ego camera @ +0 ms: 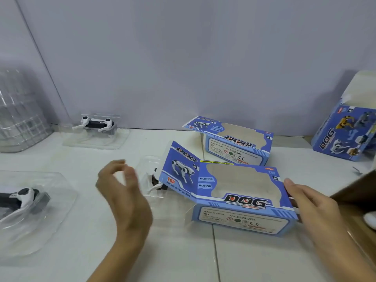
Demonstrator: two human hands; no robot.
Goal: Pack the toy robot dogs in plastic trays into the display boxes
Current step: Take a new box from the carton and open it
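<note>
A blue display box (234,200) lies on the white table with its left flap raised. A toy robot dog in a clear tray (151,180) sticks partly out of its left end. My left hand (124,192) hovers just left of that tray, fingers loosely curled and blurred, holding nothing. My right hand (311,202) rests against the box's right end with fingers extended. A second blue box (234,141) lies behind it. Two more trayed dogs sit at the far left back (95,127) and at the near left (24,200).
A third blue box (345,137) stands tilted at the right by the wall. A stack of clear trays (18,117) stands at the far left. A brown cardboard edge (358,200) enters from the right. The grey wall runs along the table's back.
</note>
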